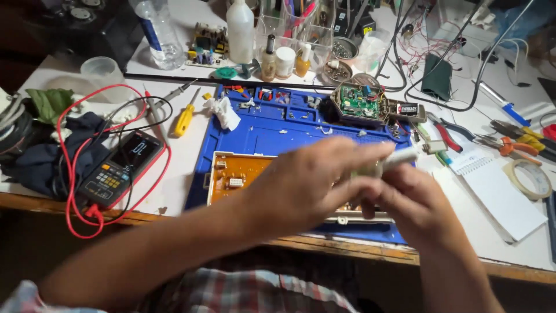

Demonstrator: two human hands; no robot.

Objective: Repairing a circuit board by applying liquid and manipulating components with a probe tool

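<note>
My left hand (313, 179) and my right hand (414, 200) meet above the near edge of a blue work mat (260, 133). Together they grip a small whitish, tube-like object (399, 159); it is blurred and I cannot tell what it is. Under the hands lies an orange circuit board in a white frame (234, 174), partly hidden by my left hand. A small green circuit board in a grey housing (360, 101) rests on the mat's far right corner.
A multimeter (119, 168) with red and black leads lies at the left. A yellow screwdriver (184, 119), bottles (240, 32), red pliers (449, 134), a notepad (501, 194) and a tape roll (530, 178) surround the mat. The wooden table edge (347, 249) runs close to me.
</note>
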